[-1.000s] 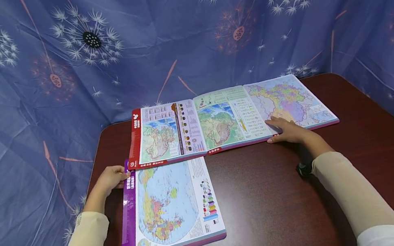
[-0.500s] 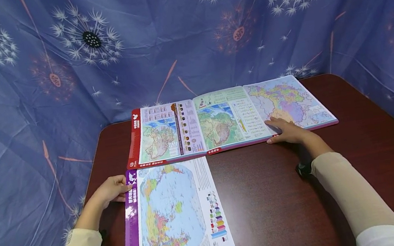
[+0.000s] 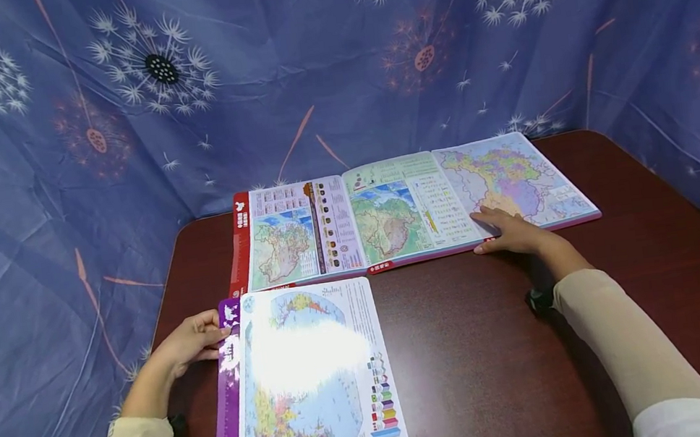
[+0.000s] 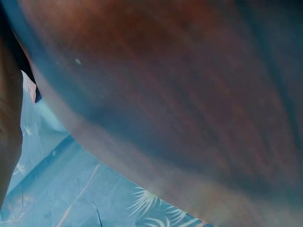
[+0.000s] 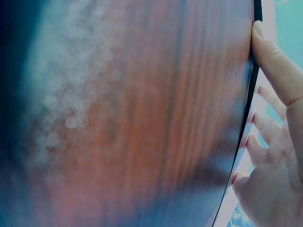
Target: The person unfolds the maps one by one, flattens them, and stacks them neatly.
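Observation:
My left hand (image 3: 191, 344) pinches the purple left border of a world map (image 3: 312, 416), its thumb on top and its fingers under the edge. Strong glare whitens the map's middle, and its far edge overlaps the front of a red-bordered China map (image 3: 284, 248). At the right of the row, my right hand (image 3: 509, 230) rests with spread fingers on a colourful map (image 3: 503, 185), thumb at the front edge. The right wrist view shows that thumb (image 5: 279, 71) and the fingertips along the pale sheet. The left wrist view is mostly blurred brown tabletop.
A green relief map (image 3: 390, 224) lies between the red-bordered map and the right-hand one. All sit on a dark reddish-brown table (image 3: 464, 350). Behind and to the left hangs a blue dandelion-print cloth (image 3: 304, 56).
My left hand has drawn the world map out from under the red-bordered map, toward the front. The world map now overlaps that map's front edge and catches glare. My right hand stays put.

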A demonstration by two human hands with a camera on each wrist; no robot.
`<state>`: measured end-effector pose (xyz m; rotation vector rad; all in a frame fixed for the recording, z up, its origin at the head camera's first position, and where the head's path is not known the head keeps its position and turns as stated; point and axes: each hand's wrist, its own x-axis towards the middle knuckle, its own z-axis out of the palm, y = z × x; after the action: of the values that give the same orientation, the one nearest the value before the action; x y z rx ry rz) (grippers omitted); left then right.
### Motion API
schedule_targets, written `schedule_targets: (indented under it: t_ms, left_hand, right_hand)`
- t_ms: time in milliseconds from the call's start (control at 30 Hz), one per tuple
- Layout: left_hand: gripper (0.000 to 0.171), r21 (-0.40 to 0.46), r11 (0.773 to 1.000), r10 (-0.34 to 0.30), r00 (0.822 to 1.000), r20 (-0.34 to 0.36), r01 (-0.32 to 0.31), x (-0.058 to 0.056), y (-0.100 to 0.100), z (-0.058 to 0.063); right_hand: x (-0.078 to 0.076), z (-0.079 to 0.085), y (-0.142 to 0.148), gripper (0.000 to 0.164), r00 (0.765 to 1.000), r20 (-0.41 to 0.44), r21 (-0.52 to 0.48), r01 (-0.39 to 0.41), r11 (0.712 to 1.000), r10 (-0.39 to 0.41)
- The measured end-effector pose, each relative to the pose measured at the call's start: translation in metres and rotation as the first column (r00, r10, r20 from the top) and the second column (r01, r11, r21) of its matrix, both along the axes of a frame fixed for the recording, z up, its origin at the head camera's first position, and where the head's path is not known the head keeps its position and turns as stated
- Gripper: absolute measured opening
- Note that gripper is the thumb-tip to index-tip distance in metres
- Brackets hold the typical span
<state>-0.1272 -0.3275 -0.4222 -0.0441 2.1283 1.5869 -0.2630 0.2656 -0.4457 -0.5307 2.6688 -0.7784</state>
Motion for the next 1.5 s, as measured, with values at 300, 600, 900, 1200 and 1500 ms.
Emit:
schedule_targets:
  t_ms: [300,600,900,1200,1500]
  left_hand:
    - [0.018,0.064,0.998,-0.01,0.996,-0.092,0.016,-0.006,-0.001,0.003]
    - [0.009,0.163,0.982,0.141,0.954,-0.264,-0.1,-0.017,0.015,0.004]
    - [0.006,0.249,0.946,0.29,0.881,-0.374,-0.205,-0.036,0.041,0.009]
    - [0.008,0.354,0.893,0.412,0.82,-0.397,-0.278,-0.049,0.068,0.014]
    - [0.011,0.493,0.801,0.543,0.757,-0.363,-0.339,-0.058,0.089,0.021]
  right_hand:
    - [-0.001,0.001,-0.001,0.087,1.0,0.011,-0.007,-0.004,1.0,0.004]
    - [-0.003,0.006,-0.003,0.083,1.0,0.013,0.061,0.011,0.998,-0.012]
    - [0.001,0.016,-0.019,0.078,0.999,-0.045,0.05,0.02,0.999,-0.018]
    - [0.031,0.027,-0.065,0.061,0.979,0.183,-0.501,0.011,0.866,0.093]
    - [0.07,0.017,-0.101,0.051,0.859,0.404,-0.706,0.074,0.704,0.315]
